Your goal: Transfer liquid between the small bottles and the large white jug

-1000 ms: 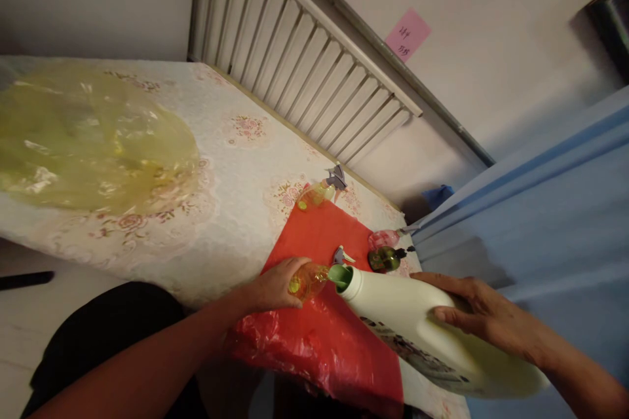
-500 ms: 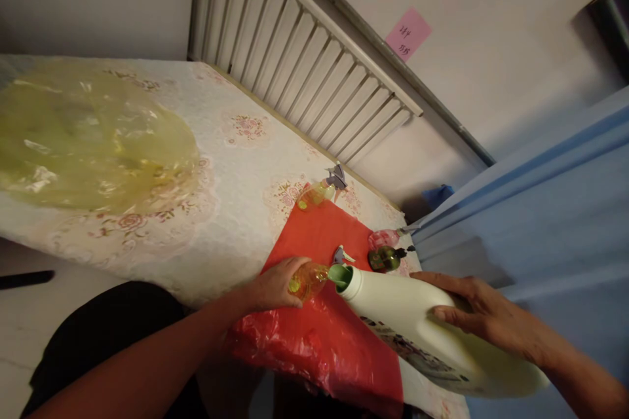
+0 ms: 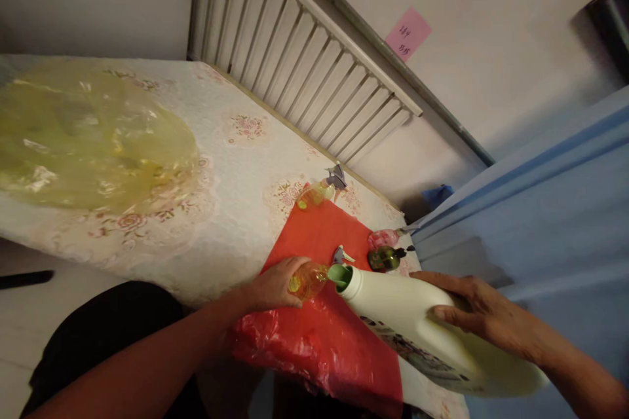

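Observation:
My left hand (image 3: 278, 286) is closed around a small clear bottle (image 3: 312, 280) that looks orange over the red plastic sheet (image 3: 319, 229). Its mouth meets the green pouring spout of a large pale jug (image 3: 407, 304). The jug is tipped toward the bottle, and my right hand (image 3: 474, 311) grips it farther back; its handle is hidden. A loose grey spray trigger (image 3: 340, 255) lies on the red sheet behind the bottle's mouth. I cannot tell whether liquid is flowing.
A spray bottle (image 3: 317, 195) with a grey trigger is farther back. A pink bottle (image 3: 384, 238) and a dark green bottle (image 3: 386, 259) are near the blue curtain (image 3: 555, 222). A yellow plastic bag (image 3: 93, 144) covers the left of the flowered tablecloth (image 3: 236, 209). Behind runs a white radiator (image 3: 304, 52).

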`<act>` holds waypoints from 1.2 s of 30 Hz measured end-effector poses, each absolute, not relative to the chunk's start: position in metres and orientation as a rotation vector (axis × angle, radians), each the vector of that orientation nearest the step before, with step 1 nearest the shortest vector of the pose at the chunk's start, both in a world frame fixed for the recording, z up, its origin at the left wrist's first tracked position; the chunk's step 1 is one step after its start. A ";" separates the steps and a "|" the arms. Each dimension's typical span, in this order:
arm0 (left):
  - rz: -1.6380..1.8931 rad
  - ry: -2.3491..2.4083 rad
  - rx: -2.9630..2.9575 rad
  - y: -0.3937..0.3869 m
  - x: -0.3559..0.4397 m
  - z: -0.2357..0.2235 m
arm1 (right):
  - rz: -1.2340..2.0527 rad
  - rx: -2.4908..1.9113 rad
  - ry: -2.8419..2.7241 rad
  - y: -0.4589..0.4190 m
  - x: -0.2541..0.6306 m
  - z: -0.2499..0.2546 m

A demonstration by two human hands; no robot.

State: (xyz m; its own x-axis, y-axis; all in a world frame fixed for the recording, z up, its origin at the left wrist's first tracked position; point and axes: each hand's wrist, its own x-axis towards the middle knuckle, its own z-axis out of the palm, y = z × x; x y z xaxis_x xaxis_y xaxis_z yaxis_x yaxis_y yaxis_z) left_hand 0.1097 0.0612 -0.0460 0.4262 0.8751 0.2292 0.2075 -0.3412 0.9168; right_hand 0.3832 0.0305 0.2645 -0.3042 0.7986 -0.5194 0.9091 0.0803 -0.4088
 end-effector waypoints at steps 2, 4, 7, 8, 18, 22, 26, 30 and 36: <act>0.952 0.935 1.803 0.061 0.110 -0.046 | -1.029 1.746 2.183 0.031 0.385 0.264; 0.951 0.932 1.806 0.061 0.110 -0.046 | -1.017 1.754 2.181 0.032 0.386 0.264; 0.957 0.929 1.805 0.061 0.110 -0.046 | -1.018 1.753 2.182 0.032 0.384 0.265; 0.961 0.927 1.806 0.061 0.110 -0.046 | -1.016 1.750 2.184 0.031 0.384 0.265; 0.963 0.917 1.803 0.062 0.110 -0.047 | -1.027 1.760 2.193 0.030 0.385 0.265; 0.958 0.923 1.799 0.061 0.110 -0.045 | -1.022 1.764 2.175 0.031 0.383 0.265; 0.964 0.926 1.795 0.061 0.111 -0.044 | -1.029 1.732 2.190 0.032 0.383 0.265; 0.965 0.923 1.797 0.061 0.111 -0.044 | -1.013 1.729 2.201 0.032 0.384 0.265; 0.957 0.921 1.797 0.061 0.110 -0.044 | -1.040 1.736 2.184 0.032 0.382 0.266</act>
State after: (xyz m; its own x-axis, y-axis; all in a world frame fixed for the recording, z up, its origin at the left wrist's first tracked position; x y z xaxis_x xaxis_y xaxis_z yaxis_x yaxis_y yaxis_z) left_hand 0.1104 0.0612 -0.0437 0.4290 0.8730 0.2323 0.1982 -0.3418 0.9186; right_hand 0.3821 0.0316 0.2656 -0.3114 0.7927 -0.5241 0.9065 0.0822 -0.4142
